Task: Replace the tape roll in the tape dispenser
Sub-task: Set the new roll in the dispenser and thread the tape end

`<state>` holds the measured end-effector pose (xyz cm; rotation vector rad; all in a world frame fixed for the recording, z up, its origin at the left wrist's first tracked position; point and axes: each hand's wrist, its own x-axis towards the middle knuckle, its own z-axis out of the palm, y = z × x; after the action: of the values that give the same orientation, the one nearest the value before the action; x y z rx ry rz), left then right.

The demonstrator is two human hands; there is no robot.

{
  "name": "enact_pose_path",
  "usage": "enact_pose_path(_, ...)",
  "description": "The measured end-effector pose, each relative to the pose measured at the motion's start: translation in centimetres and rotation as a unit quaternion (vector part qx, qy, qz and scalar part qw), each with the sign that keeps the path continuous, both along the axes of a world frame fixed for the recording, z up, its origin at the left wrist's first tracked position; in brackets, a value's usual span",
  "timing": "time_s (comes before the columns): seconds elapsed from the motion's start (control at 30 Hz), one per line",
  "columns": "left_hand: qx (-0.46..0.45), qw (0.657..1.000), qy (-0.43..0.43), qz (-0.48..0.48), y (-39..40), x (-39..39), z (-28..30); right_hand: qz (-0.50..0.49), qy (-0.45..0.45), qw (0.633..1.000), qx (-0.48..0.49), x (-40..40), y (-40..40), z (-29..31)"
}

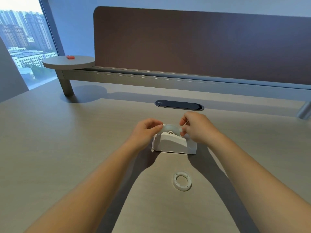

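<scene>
A white tape dispenser (174, 144) stands on the desk in the middle of the head view. A pale translucent tape roll (170, 128) sits in its top. My left hand (146, 130) pinches the roll's left side, thumb and fingers closed on it. My right hand (196, 127) pinches the roll's right side; the fingertips hide where the roll meets the dispenser. An empty white tape core (182, 181) lies flat on the desk nearer to me, apart from both hands.
A dark oval cable cover (179, 105) is set in the desk (67, 140) behind the dispenser. A brown divider panel (202, 44) runs along the back. At the back left a round raised shelf (69, 62) carries a small red object (70, 57).
</scene>
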<state>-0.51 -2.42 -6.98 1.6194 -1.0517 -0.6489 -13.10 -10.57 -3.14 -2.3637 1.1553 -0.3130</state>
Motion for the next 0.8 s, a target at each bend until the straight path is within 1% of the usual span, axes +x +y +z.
enact_pose_path(0.1, 0.008, 1.0, -0.019, -0.001, 0.0, 0.0, 0.0, 0.003, 0.021, 0.999, -0.033, 0.0, 0.1, -0.4)
enact_pose_path(0.17, 0.011, 0.999, -0.031, -0.001, 0.0, 0.0, -0.1, 0.01, -0.002, 0.999, -0.044, -0.1, 0.1, -0.3)
enact_pose_path(0.23, 0.019, 0.999, -0.043, 0.002, 0.0, 0.1, -0.1, 0.011, -0.072, 0.997, -0.022, -0.5, -0.1, 0.0)
enact_pose_path(0.3, 0.026, 0.998, -0.051, 0.004, 0.0, 0.1, -0.1, -0.007, -0.164, 0.986, 0.029, -1.2, -0.2, 0.3)
enact_pose_path(0.4, 0.027, 0.998, -0.061, 0.008, -0.2, 0.0, -0.1, -0.07, -0.28, 0.955, 0.066, -2.2, -0.9, 0.0)
enact_pose_path(0.47, 0.024, 0.998, -0.064, 0.015, -0.3, -0.1, -0.1, -0.122, -0.333, 0.93, 0.097, -2.8, -1.3, -0.6)
enact_pose_path(0.57, 0.02, 0.997, -0.064, 0.025, -0.4, -0.2, -0.3, -0.158, -0.369, 0.901, 0.162, -3.1, -1.2, -1.7)
enact_pose_path(0.8, 0.017, 0.997, -0.061, 0.035, -0.4, -0.3, -0.6, -0.223, -0.383, 0.853, 0.276, -3.0, -1.4, -3.5)
